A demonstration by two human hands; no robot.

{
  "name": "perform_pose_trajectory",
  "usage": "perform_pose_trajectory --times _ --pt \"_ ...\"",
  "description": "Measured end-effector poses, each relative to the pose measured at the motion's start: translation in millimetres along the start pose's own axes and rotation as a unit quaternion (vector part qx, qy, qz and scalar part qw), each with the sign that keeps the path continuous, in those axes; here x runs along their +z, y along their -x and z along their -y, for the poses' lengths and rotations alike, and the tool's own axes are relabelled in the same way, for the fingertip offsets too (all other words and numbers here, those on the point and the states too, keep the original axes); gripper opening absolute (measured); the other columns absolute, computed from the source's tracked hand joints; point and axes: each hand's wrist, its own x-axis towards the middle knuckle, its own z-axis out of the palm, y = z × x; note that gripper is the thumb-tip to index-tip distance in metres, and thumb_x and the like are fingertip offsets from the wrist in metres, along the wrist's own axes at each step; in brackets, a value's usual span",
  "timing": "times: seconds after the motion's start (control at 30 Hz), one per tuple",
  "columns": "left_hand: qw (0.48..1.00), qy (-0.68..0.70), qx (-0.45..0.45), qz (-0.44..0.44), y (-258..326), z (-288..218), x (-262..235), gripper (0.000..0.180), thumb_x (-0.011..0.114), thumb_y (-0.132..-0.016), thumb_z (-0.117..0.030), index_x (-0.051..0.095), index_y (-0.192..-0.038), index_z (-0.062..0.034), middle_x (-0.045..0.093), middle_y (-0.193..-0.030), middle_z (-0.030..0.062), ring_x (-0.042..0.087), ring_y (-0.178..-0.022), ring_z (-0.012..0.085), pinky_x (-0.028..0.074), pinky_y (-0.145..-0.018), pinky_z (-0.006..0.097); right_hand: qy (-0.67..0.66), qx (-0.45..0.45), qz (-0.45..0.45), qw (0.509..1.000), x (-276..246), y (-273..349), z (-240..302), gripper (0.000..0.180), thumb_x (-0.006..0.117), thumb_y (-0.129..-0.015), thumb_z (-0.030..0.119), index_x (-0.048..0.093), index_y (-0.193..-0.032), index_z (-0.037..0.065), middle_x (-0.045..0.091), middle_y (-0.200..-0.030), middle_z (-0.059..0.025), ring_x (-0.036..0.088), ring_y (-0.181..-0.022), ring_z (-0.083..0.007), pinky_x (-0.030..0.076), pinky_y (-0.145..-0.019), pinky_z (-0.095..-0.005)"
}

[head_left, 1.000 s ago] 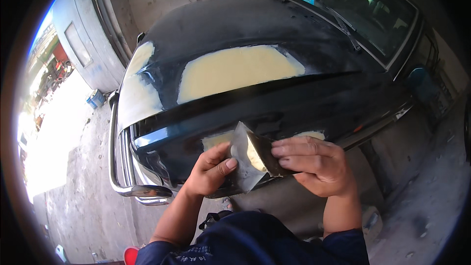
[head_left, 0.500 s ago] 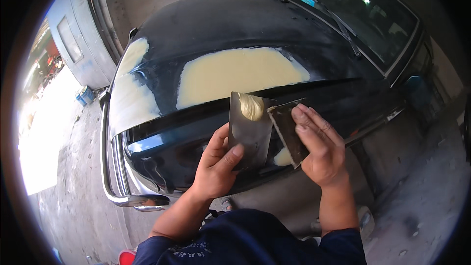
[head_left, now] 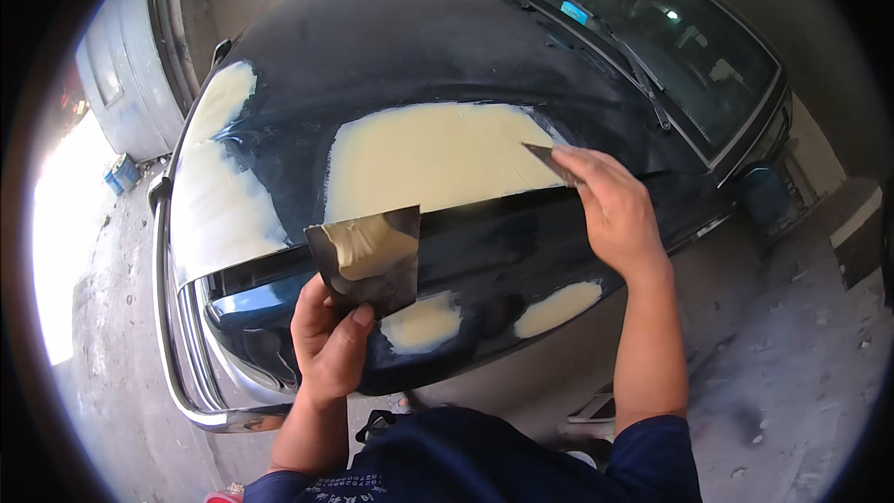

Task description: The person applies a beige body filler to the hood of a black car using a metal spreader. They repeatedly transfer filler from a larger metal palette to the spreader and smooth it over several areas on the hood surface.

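Between its thumb and fingers, my left hand (head_left: 328, 345) holds a dark flat mixing plate (head_left: 399, 279), tilted over the fender. Cream body filler (head_left: 358, 247) is smeared over the plate's upper part. My right hand (head_left: 622, 219) is closed on a thin dark putty spreader (head_left: 549, 164), whose edge lies at the right end of a large cream filler patch (head_left: 419, 154) on the black hood (head_left: 391, 42). The fingers hide part of the spreader. Two small filler patches show on the fender: a left patch (head_left: 424, 324) and a right patch (head_left: 559, 309).
Another pale filler area (head_left: 223, 200) covers the hood's front corner. A chrome bumper bar (head_left: 166, 317) curves round the car's front. Wipers (head_left: 643, 79) rest on the windshield (head_left: 680, 47). A blue can (head_left: 121, 173) stands on the floor near a grey door (head_left: 126, 65).
My right hand has moved the spreader up and away from the plate to the hood patch. My left hand has shifted left and lower with the plate, whose filler now looks more spread out.
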Motion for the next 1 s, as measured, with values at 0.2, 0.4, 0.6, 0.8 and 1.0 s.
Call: perform_pose_trajectory --times 0.2,0.4,0.6,0.8,1.0 --pt "0.987 0.072 -0.096 -0.105 28 33 -45 0.053 0.063 -0.077 -0.001 0.044 -0.127 -0.0012 0.055 -0.124 0.0122 0.053 -0.116 0.0235 0.039 -0.102 0.038 0.040 0.051 0.183 0.981 30 -74 -65 0.030 0.048 -0.090 0.000 0.062 -0.116 0.007 0.064 -0.107 -0.0161 0.060 -0.101 -0.0327 0.047 -0.088 -0.0373" --pt "0.987 0.050 -0.125 -0.093 37 36 -52 0.049 0.065 -0.077 -0.003 0.047 -0.122 0.0007 0.056 -0.121 0.0114 0.054 -0.112 0.0212 0.039 -0.101 0.035 0.057 0.058 0.242 0.967 78 -116 -83 0.031 0.048 -0.087 0.002 0.063 -0.113 0.007 0.066 -0.102 -0.0182 0.061 -0.097 -0.0353 0.048 -0.084 -0.0400" --pt "0.988 0.025 -0.123 -0.091 35 34 -52 0.044 0.065 -0.081 -0.006 0.048 -0.120 0.0026 0.057 -0.119 0.0127 0.054 -0.111 0.0204 0.039 -0.099 0.034 0.068 0.043 0.250 0.965 97 -130 -89 0.029 0.048 -0.087 0.002 0.065 -0.111 0.007 0.066 -0.102 -0.0172 0.061 -0.097 -0.0346 0.048 -0.084 -0.0403" --pt "0.987 0.022 -0.121 -0.105 33 32 -49 0.039 0.062 -0.084 -0.004 0.048 -0.119 0.0048 0.059 -0.117 0.0155 0.056 -0.107 0.0191 0.040 -0.097 0.032 0.049 0.045 0.268 0.961 101 -134 -83 0.029 0.049 -0.088 0.001 0.064 -0.112 0.006 0.065 -0.106 -0.0151 0.060 -0.101 -0.0322 0.047 -0.088 -0.0385" --pt "0.984 0.019 -0.128 -0.120 36 35 -51 0.049 0.066 -0.078 -0.007 0.046 -0.122 0.0016 0.057 -0.119 0.0130 0.055 -0.110 0.0225 0.040 -0.100 0.036 0.021 0.018 0.253 0.967 103 -119 -84 0.028 0.049 -0.087 0.002 0.065 -0.109 0.006 0.066 -0.101 -0.0158 0.060 -0.096 -0.0337 0.048 -0.086 -0.0395"
